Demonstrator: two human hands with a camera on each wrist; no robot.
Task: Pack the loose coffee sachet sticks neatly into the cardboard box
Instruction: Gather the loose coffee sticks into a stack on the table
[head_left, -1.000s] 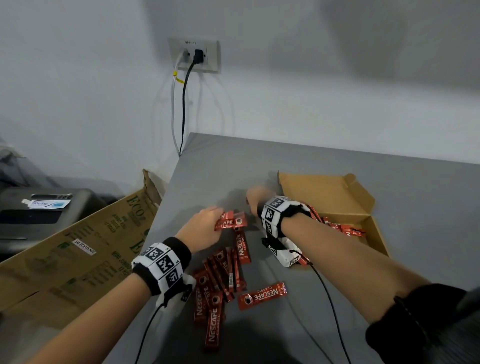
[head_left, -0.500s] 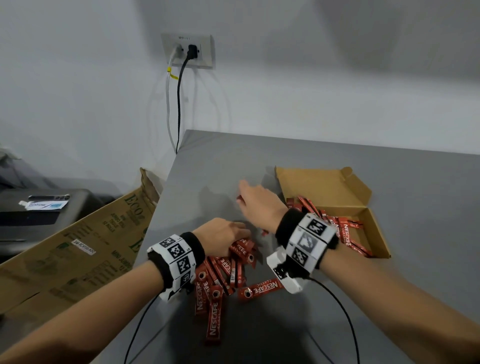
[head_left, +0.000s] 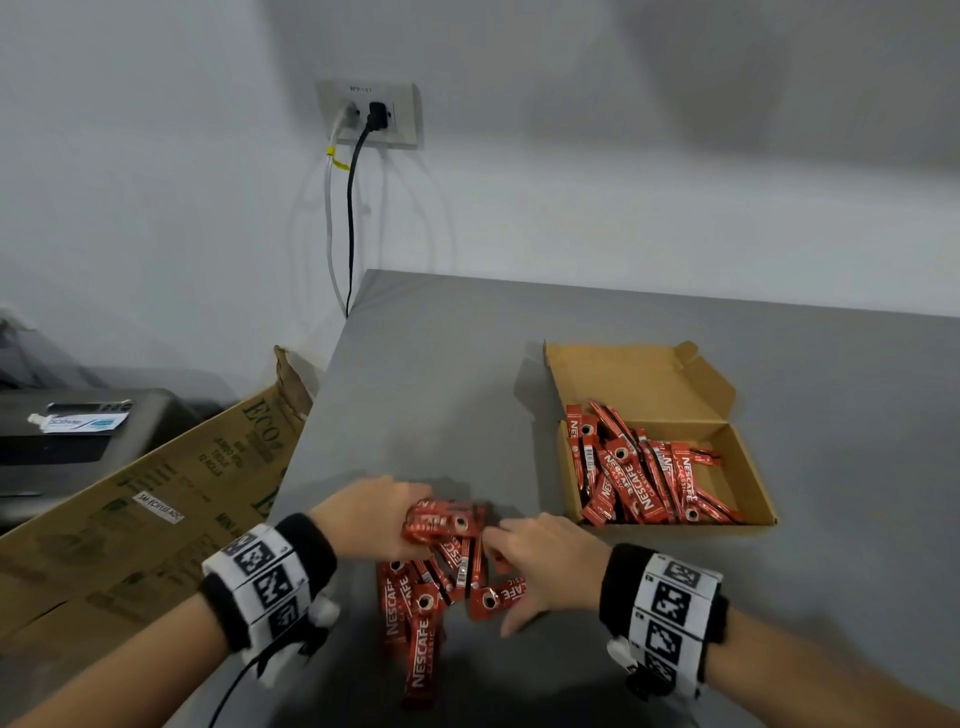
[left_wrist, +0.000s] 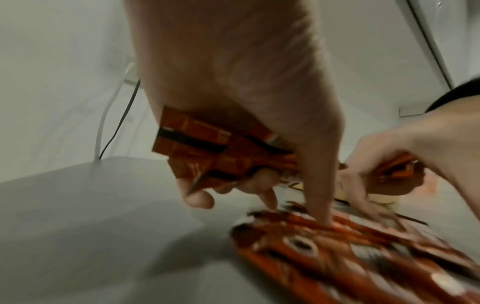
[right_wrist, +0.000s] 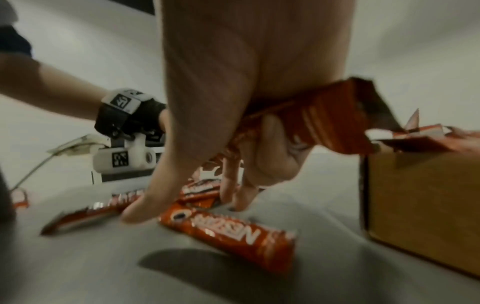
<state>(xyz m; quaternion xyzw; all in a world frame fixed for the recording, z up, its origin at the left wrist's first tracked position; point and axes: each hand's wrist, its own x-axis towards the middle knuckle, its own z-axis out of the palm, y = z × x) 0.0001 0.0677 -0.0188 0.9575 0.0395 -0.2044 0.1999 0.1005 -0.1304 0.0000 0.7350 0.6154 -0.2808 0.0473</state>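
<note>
Two hands work over a loose pile of red coffee sachet sticks (head_left: 431, 587) on the grey table (head_left: 519, 332), near its front edge. Left hand (head_left: 366, 517) has its grip clamped on a small bundle of sticks (head_left: 441, 522), fingers curled round them, bundle lying roughly crosswise above the pile; left wrist view shows the same bundle (left_wrist: 207, 148) in the curled fingers with one finger stretched down to touch the pile. Right hand (head_left: 545, 558) sits just right of the pile, touching it; right wrist view shows its grip closed on a few sticks (right_wrist: 319, 119) held in the palm, while thumb and fingertips (right_wrist: 233, 197) reach down to the table beside a single stick (right_wrist: 228, 232) lying flat. That view is blurred, so the count in the palm is unclear.

Cardboard box (head_left: 748, 478) stands open on the table to the right of the pile and farther back, apart from both hands, lid flap (head_left: 623, 379) folded back. Many sticks (head_left: 639, 478) lie inside it, mostly lengthwise but overlapping and skewed, filling its left part; the right part shows bare cardboard.

Both wrists carry black-and-white marker bands (head_left: 270, 577). Large flattened carton (head_left: 130, 519) leans off the table's left edge. Wall socket (head_left: 371, 114) with two cables plugged in behind.
</note>
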